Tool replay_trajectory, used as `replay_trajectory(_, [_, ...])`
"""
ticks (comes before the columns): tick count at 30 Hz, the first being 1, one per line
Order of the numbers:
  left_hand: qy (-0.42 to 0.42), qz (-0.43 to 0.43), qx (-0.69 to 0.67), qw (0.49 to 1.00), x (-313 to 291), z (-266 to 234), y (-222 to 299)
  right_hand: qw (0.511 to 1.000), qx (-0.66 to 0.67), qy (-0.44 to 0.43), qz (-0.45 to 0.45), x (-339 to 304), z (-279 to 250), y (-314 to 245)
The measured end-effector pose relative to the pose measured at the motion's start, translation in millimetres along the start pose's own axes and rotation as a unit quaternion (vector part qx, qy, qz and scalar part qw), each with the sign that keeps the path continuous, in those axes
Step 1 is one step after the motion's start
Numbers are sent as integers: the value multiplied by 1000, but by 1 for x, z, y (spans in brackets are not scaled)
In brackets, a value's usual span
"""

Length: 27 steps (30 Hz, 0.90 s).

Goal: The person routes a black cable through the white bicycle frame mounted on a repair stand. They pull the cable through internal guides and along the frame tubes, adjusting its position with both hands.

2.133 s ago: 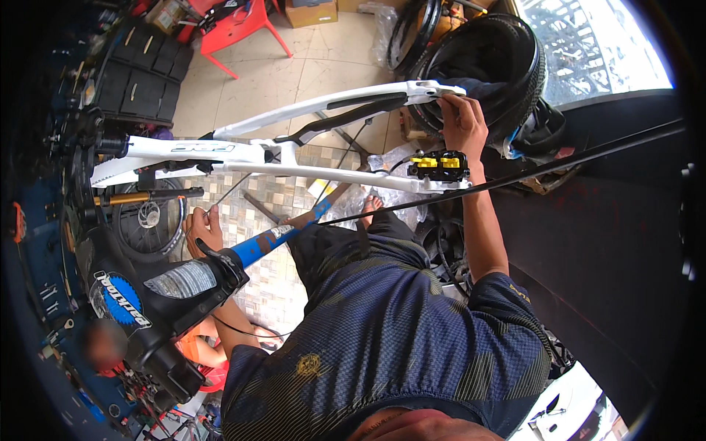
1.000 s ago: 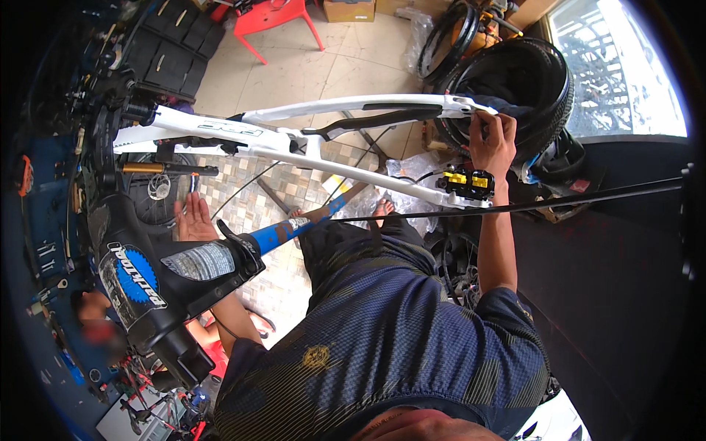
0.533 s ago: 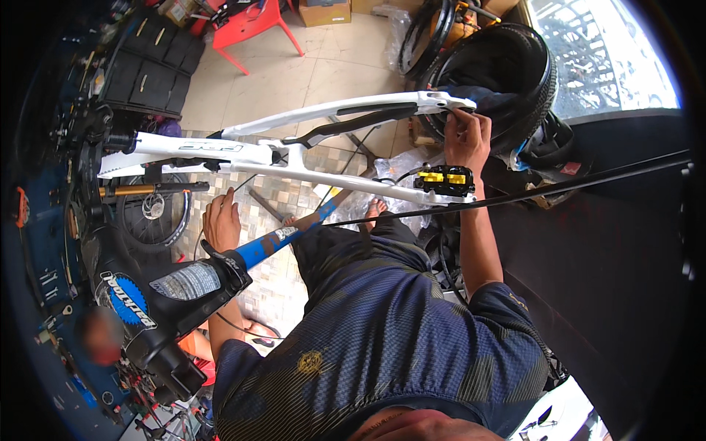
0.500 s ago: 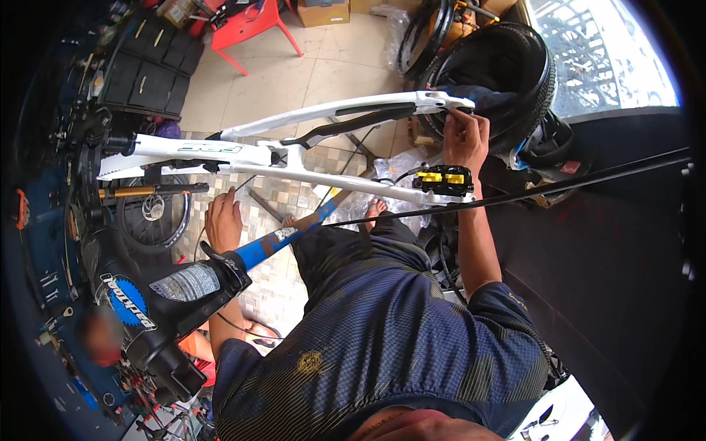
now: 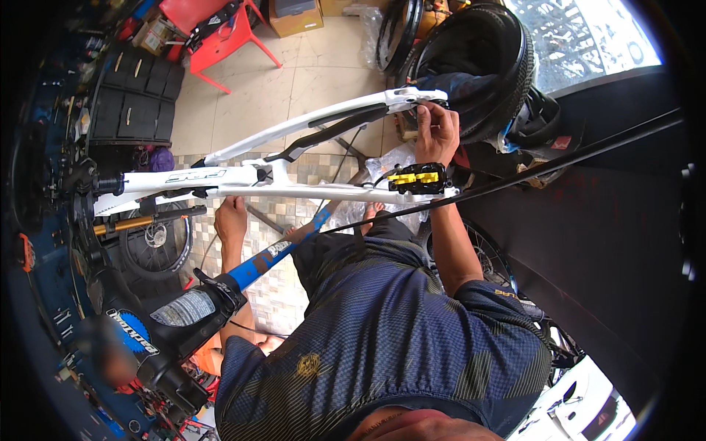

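A white bicycle frame (image 5: 213, 180) stretches across the view, its rear end to the right. My right hand (image 5: 439, 134) is at the rear dropout, thumb and fingers pinched together; what they grip there is too small to make out. Near that wrist, a black brake caliper (image 5: 434, 178) with a yellow spacer lies over the end of the nearer stay. My left hand (image 5: 231, 219) is closed just under the frame's near edge, fingertips against or close to it. A thin cable (image 5: 209, 248) trails down beside it, but whether the fingers hold it is unclear.
A blue and black repair stand (image 5: 250, 272) rises at the left, close to my left forearm. A black bar (image 5: 573, 159) crosses the right side. Tyres (image 5: 507, 73), a red chair (image 5: 228, 44) and a dark drawer cabinet (image 5: 136, 95) stand farther off. A wheel (image 5: 156, 235) lies at left.
My left hand has risen to the frame's underside, and its fingers have gone from spread to closed. My right hand stays pinched at the dropout. The whole view has shifted slightly.
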<state>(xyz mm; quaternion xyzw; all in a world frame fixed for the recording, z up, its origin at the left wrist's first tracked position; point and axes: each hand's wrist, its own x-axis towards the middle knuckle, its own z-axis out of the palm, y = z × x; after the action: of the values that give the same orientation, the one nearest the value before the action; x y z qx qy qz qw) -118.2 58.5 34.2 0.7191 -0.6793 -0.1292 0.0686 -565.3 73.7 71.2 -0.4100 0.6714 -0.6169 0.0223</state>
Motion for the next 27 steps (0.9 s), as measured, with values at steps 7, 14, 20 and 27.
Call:
replay_trajectory(7, [-170,-142,-362,906,-17,17,-13,998,-41,-19,-36,-2,-2,0])
replay_trajectory(14, [-235,-295,-563,735,-42,3,29,997,-62,-29,-46,-7,-4,8])
replay_trajectory(20, [-238,-275,-529,766,-42,1,32,992,-92,-34,-76,-2,-7,1])
replay_trajectory(27, [-233,-270,-521,776,-43,3,29,995,-81,-41,-42,-7,-7,2])
